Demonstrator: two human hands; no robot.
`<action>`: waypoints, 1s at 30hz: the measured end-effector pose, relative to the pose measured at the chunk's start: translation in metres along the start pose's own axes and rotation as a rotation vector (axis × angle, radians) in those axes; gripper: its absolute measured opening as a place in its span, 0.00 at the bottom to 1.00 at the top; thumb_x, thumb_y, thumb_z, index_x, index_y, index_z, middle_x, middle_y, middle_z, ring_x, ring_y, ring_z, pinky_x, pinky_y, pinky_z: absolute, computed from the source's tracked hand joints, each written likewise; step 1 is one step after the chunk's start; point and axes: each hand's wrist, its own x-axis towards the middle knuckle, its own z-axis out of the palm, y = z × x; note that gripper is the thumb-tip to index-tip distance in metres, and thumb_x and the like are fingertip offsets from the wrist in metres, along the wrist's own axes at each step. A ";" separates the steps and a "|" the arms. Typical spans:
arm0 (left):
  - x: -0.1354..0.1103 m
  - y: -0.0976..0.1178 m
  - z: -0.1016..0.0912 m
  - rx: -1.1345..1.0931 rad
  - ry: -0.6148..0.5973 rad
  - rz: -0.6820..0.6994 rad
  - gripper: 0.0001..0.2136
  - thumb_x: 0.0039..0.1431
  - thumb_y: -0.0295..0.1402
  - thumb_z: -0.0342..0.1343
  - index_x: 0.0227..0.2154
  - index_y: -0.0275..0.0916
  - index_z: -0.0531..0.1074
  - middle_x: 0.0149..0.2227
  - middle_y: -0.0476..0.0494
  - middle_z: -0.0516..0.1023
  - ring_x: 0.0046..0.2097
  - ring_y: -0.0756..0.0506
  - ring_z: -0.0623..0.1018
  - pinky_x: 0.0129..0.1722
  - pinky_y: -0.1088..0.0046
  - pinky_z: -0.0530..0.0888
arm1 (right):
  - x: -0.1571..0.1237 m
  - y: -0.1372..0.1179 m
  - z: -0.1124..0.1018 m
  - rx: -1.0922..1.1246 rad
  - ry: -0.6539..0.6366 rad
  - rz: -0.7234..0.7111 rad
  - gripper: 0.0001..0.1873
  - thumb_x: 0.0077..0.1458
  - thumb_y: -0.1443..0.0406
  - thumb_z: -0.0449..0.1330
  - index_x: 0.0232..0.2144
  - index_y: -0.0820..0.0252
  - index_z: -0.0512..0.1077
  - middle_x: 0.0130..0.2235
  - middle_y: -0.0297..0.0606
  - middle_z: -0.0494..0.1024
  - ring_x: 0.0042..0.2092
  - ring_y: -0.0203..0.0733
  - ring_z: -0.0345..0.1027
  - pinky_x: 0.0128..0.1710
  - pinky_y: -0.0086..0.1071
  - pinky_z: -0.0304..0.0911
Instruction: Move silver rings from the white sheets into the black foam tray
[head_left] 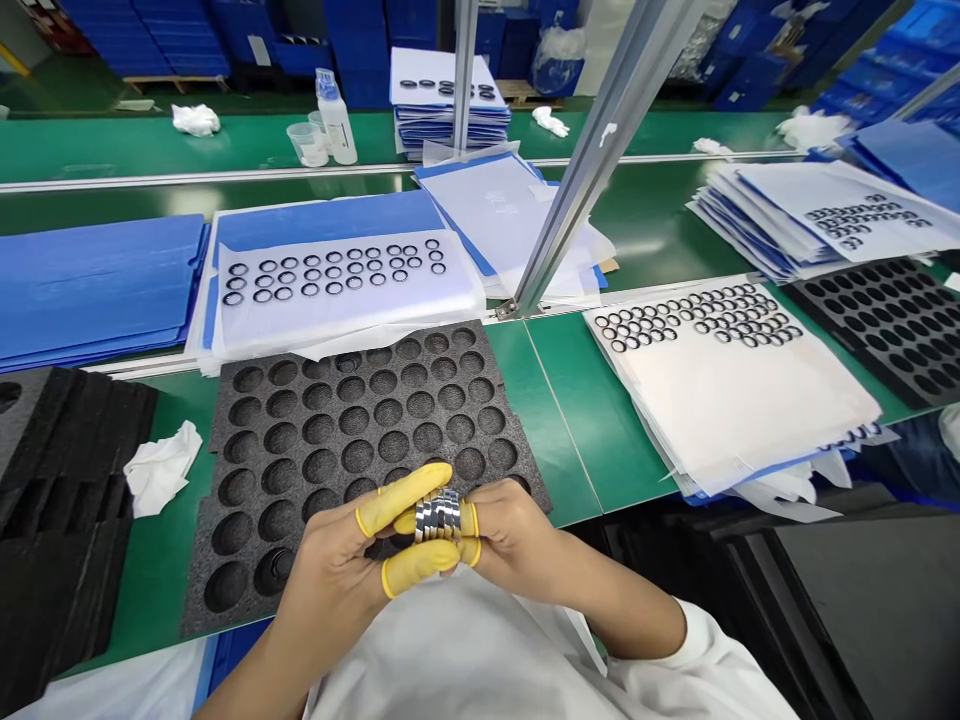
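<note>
Rings: a short, shiny metal stack, held between both hands over the near part of the foam tray.
Left hand: holding the stack, one finger above it and one below, both in yellow cots.
Right hand: narrow, pinching the stack's right end.
Foam tray: lies on the green bench; at least two pockets hold a dark piece.
Bottle: white, its label print too small to read.
Sheet: bears faint handwriting, illegible.
</note>
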 end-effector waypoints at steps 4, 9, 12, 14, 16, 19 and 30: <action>0.001 0.000 -0.002 0.052 0.040 0.069 0.25 0.55 0.32 0.71 0.57 0.48 0.78 0.43 0.44 0.87 0.33 0.45 0.83 0.33 0.73 0.81 | -0.001 0.000 -0.002 -0.045 -0.001 -0.024 0.22 0.71 0.60 0.54 0.25 0.60 0.74 0.24 0.37 0.77 0.27 0.34 0.71 0.29 0.26 0.64; 0.004 0.002 0.001 0.080 0.053 0.116 0.22 0.54 0.31 0.72 0.53 0.48 0.81 0.35 0.48 0.86 0.29 0.49 0.81 0.30 0.76 0.79 | 0.001 -0.004 -0.004 0.013 -0.040 0.027 0.17 0.69 0.64 0.55 0.28 0.61 0.75 0.25 0.35 0.78 0.27 0.34 0.71 0.30 0.25 0.63; 0.005 0.003 0.002 0.068 0.046 0.130 0.21 0.54 0.31 0.72 0.52 0.48 0.81 0.35 0.48 0.86 0.31 0.48 0.82 0.30 0.76 0.79 | 0.002 -0.007 -0.007 0.081 -0.096 0.095 0.17 0.69 0.59 0.57 0.30 0.62 0.76 0.29 0.37 0.80 0.29 0.34 0.73 0.31 0.25 0.65; 0.005 0.003 0.001 0.072 0.041 0.138 0.20 0.54 0.30 0.71 0.51 0.47 0.82 0.36 0.48 0.86 0.31 0.47 0.83 0.31 0.76 0.80 | 0.003 -0.011 -0.010 0.151 -0.147 0.146 0.20 0.66 0.51 0.60 0.33 0.62 0.77 0.31 0.38 0.81 0.31 0.36 0.74 0.32 0.26 0.67; 0.004 0.003 0.001 0.081 0.052 0.137 0.19 0.54 0.30 0.71 0.50 0.46 0.82 0.35 0.47 0.86 0.30 0.48 0.82 0.30 0.76 0.80 | 0.005 -0.015 -0.013 0.287 -0.217 0.176 0.27 0.60 0.43 0.62 0.35 0.62 0.78 0.33 0.39 0.81 0.32 0.37 0.75 0.34 0.27 0.69; 0.003 0.003 0.000 0.090 0.059 0.127 0.17 0.54 0.32 0.72 0.48 0.45 0.83 0.34 0.46 0.86 0.28 0.48 0.81 0.29 0.76 0.80 | 0.007 -0.020 -0.015 0.529 -0.327 0.222 0.36 0.62 0.36 0.52 0.40 0.64 0.76 0.34 0.42 0.83 0.32 0.36 0.78 0.35 0.28 0.72; 0.008 0.010 0.002 0.175 0.063 0.176 0.24 0.58 0.36 0.69 0.58 0.46 0.77 0.36 0.45 0.87 0.30 0.46 0.85 0.32 0.77 0.83 | 0.006 -0.015 -0.011 0.961 -0.385 0.575 0.36 0.59 0.40 0.61 0.49 0.69 0.73 0.28 0.39 0.83 0.20 0.32 0.75 0.22 0.21 0.67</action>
